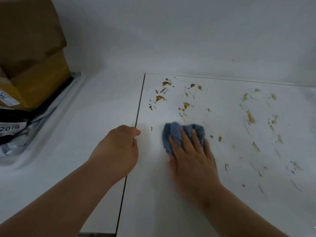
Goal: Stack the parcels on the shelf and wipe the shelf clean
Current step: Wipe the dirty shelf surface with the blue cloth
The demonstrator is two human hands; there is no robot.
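My right hand presses a bunched blue cloth flat onto the white shelf, fingers straight on top of it. Brown smears and streaks dirty the shelf beyond and to the right of the cloth. My left hand rests on the shelf left of the cloth, fingers curled under, holding nothing. At the far left stands a stack of parcels: brown cardboard boxes on top of grey plastic mailer bags.
A dark seam runs front to back between two shelf panels, just by my left hand. A white back wall closes the shelf behind the stains. The left panel between parcels and seam shows no stains.
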